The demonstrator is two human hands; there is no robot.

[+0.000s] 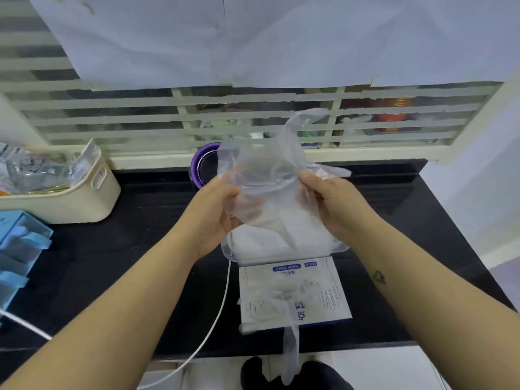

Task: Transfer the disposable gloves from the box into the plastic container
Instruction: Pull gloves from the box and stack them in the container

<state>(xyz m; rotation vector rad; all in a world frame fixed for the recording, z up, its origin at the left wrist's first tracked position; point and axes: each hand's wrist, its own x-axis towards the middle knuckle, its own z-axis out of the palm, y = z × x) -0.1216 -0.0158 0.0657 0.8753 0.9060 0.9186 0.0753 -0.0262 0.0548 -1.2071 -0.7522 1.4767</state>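
At the far left edge of the black counter [140,249] there are blue packs [17,243], and behind them stands a cream basket [84,204] filled with small wrapped packets. A white cable [219,313] runs across the counter and passes just beside the plastic container. A purple round object [201,164] stands near the window sill, partly hidden behind the gloves.

In the middle, the left hand [213,218] grips the left side of a bunch of clear disposable gloves [267,175], with its fingers curled into the thin film. The bunch is held up in the air, directly above the plastic container [332,250]. Its lower part hangs down toward the white pile of gloves that already lies inside.

Nearer to the person, just beside the container, lies the glove box [332,311], flat on the counter. One loose glove [291,353] comes out of it and hangs over the counter edge.

The right hand [334,204] pinches the right side of the same bunch between thumb and fingers. The right forearm has a small dark tattoo [379,277].
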